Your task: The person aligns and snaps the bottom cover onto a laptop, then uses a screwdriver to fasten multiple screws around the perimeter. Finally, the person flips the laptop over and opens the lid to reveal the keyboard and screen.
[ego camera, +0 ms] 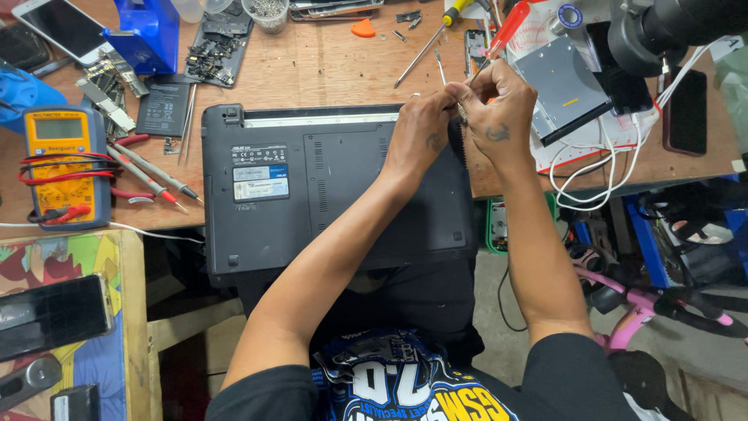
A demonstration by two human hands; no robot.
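A black laptop (pixel 312 187) lies upside down on the wooden bench, its near edge hanging over my lap. Both hands meet above its far right corner. My right hand (pixel 499 109) grips a red-handled screwdriver (pixel 508 30), handle pointing up and away, shaft running down between my fingers. My left hand (pixel 425 129) is pinched against the screwdriver's tip, fingers closed on something too small to make out. The tip itself is hidden by my fingers.
A yellow multimeter (pixel 64 164) with red probes sits at the left. A yellow-handled screwdriver (pixel 425 43), phone parts, a silver drive (pixel 562 82) and white cables (pixel 600 168) crowd the bench. A phone (pixel 51 316) rests on a patterned surface at lower left. A pink bicycle frame (pixel 647 300) stands at lower right.
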